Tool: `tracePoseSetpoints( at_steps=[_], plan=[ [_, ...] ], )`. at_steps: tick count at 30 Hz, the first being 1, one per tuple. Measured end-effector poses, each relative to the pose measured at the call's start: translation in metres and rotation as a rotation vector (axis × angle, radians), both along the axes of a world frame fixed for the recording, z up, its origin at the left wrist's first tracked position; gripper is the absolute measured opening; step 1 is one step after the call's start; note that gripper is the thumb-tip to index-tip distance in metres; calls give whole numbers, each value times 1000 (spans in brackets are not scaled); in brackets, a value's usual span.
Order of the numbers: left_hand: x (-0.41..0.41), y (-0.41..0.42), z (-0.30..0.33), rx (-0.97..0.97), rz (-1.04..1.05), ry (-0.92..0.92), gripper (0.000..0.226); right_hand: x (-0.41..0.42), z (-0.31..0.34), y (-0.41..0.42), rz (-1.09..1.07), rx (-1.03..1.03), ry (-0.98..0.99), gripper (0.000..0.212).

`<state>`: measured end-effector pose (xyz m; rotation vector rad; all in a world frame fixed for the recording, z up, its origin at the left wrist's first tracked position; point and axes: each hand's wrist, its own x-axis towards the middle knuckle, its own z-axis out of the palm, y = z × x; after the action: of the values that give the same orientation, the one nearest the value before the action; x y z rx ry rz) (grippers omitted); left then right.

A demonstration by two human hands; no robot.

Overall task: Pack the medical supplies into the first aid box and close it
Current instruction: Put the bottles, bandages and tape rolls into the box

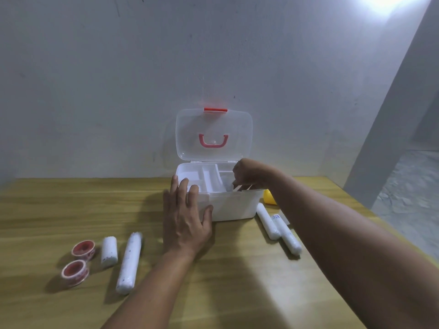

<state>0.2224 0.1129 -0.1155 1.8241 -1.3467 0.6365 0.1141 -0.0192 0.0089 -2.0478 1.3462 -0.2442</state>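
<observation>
The white first aid box (234,207) stands open at the table's back, with its clear lid (213,129) upright against the wall. My left hand (186,217) lies over the box's front left corner, fingers spread on the rim and thumb against the front wall. My right hand (249,175) reaches down into the right compartment, fingers curled on a small white item (229,186). On the table to the left lie two red tape rolls (83,249) (74,271), a short white roll (109,251) and a long white roll (129,262). Two long white rolls (267,222) (287,237) lie to the right of the box.
A yellow object (269,197) sits behind my right forearm beside the box. The wooden table (47,210) meets a grey wall at the back, and its right edge drops to the floor (408,198). The box's divided tray (202,178) shows several white compartments.
</observation>
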Motion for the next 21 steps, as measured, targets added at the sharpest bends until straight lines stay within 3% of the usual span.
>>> tracePoseSetpoints(
  at_steps=[5,7,9,12,14,17,21],
  plan=[
    [-3,0,1,-7,41,-64,57,-29,13,-20,-145,-208,-320,30],
    [-4,0,0,-27,34,-106,59,-55,18,-29,-199,-241,-322,20],
    [-4,-1,0,-40,26,-134,58,-82,17,-36,-217,-267,-147,18],
    [-5,-1,0,-32,29,-137,55,-114,5,-42,-161,-298,243,27],
    [-5,-1,1,-15,29,-117,53,-124,-7,-43,-112,-247,378,36],
    [-5,-1,1,4,10,-97,51,-129,-25,-45,-78,-215,449,46],
    [-5,1,3,3,-16,-88,47,-127,-37,-48,-84,-287,402,47]
  ],
)
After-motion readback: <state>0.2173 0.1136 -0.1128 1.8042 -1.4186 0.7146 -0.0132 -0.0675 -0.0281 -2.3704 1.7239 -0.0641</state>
